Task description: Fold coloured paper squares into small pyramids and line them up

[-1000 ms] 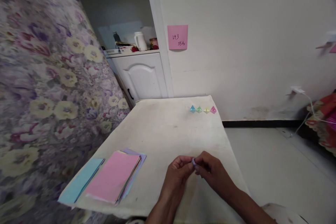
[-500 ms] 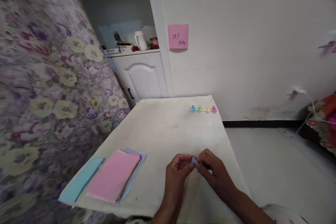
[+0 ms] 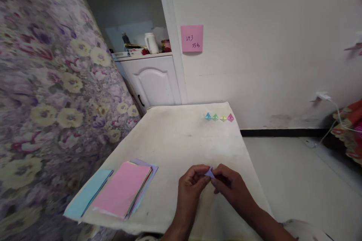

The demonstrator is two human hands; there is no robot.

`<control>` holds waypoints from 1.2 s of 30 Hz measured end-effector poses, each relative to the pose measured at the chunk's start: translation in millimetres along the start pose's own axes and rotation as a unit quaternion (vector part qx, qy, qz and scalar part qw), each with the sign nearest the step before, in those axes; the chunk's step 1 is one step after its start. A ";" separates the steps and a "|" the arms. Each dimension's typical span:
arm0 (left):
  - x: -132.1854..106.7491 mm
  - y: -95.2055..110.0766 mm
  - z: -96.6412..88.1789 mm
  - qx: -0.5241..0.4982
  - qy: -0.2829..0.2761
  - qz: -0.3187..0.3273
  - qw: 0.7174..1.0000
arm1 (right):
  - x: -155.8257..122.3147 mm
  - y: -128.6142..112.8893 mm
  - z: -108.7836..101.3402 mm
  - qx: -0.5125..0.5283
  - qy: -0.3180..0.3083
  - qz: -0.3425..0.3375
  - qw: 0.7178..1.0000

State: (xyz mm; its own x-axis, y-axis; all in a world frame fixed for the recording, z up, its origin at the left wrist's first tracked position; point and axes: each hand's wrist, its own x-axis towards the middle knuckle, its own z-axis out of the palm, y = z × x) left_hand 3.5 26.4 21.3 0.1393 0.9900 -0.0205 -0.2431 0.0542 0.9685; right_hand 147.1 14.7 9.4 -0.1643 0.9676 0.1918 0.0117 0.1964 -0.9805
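Observation:
Between my hands, over the near right part of the table, is a small folded piece of purple paper (image 3: 209, 173). My left hand (image 3: 192, 182) pinches its left side between thumb and fingers. From the right, my right hand (image 3: 228, 180) closes its thumb and forefinger on the paper's other edge. Fingertips cover part of the paper, so its full shape is hidden. At the far right of the table sit small folded paper pieces in a row: a blue one (image 3: 208, 116), a green one (image 3: 215, 117), a yellow one (image 3: 223, 118) and a pink one (image 3: 230, 117).
A stack of coloured paper, pink on top (image 3: 123, 188), lies at the table's near left beside a blue paper stack (image 3: 87, 194). The cream-covered table (image 3: 169, 139) meets the wall at the back. A flowered curtain (image 3: 56, 94) hangs along the left.
My right fingertips have shifted slightly on the purple paper, and more of it shows between my hands. Both hands stay in nearly the same place.

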 end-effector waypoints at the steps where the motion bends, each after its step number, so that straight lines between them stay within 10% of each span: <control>1: 0.1 -0.2 0.1 0.008 0.002 0.003 1.000 | 0.6 0.2 0.2 0.025 -0.002 0.008 1.000; 11: -2.6 1.0 0.8 0.162 0.003 0.102 0.982 | 1.9 9.6 -0.6 0.212 0.018 0.136 0.968; 36: -2.9 11.0 -5.0 0.170 -0.059 0.049 0.982 | 0.0 5.1 8.5 0.452 -0.023 0.236 0.860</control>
State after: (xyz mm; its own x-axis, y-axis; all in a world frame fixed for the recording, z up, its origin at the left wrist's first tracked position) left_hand -4.4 24.8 30.8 0.2461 0.9655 0.0856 0.0719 -0.1063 0.9917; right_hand 138.8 14.4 4.1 -0.3913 0.8942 -0.2175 -0.6800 -0.4402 -0.5864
